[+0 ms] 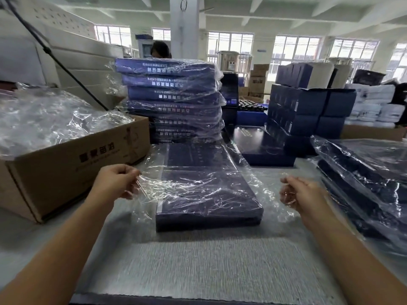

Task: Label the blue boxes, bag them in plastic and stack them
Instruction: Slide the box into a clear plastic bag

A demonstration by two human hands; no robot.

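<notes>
A flat dark blue box (207,190) lies lengthwise on the grey mat, inside a clear plastic bag (246,172) whose open mouth faces me. My left hand (116,181) pinches the bag's left edge beside the box. My right hand (301,194) pinches the bag's right edge, with film stretched over its fingers. Behind the box rises a tall stack of bagged blue boxes (174,100). A second stack of bagged boxes (370,179) lies at the right.
A cardboard carton (66,164) full of plastic bags sits at the left. Unbagged blue boxes (264,146) and a pile of smaller blue cartons (308,106) stand behind. The grey mat (198,265) covers the table in front. A person is partly hidden behind the tall stack.
</notes>
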